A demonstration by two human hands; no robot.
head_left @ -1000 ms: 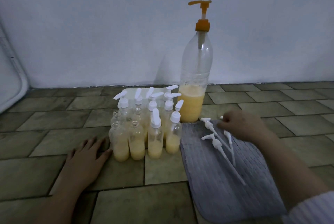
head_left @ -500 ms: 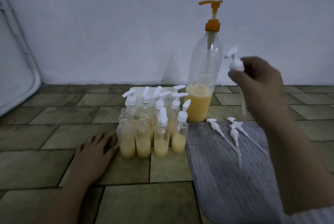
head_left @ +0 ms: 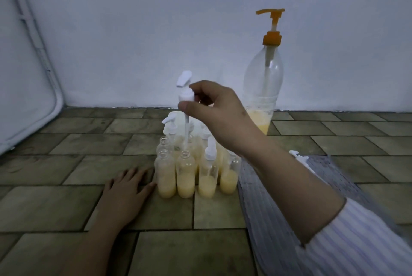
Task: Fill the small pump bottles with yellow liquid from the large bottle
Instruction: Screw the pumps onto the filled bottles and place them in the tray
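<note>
Pump cap [head_left: 185, 95]: I have it pinched by its collar in my right hand [head_left: 219, 115], thumb below and fingers [head_left: 196, 86] curled over the top; the dip tube hangs down with its tip just above the open neck of a small bottle [head_left: 185, 175] in the front row.
Risk, tube: I judge the thin tube could miss the narrow neck and slide down outside it.
Risk, cluster: a sideways nudge could topple the tightly packed small bottles [head_left: 196, 164] and spill them.
Left hand [head_left: 128, 188]: flat on the floor, fingers relaxed, holding nothing, fingertips touching the leftmost bottle.
Look: clear bottles, roughly a third full of cloudy yellow; two front ones uncapped.
Large bottle [head_left: 263, 88]: upright behind, orange pump, little liquid left.
Grey mat [head_left: 278, 220]: right of the cluster, a spare pump [head_left: 298, 157] on it.
</note>
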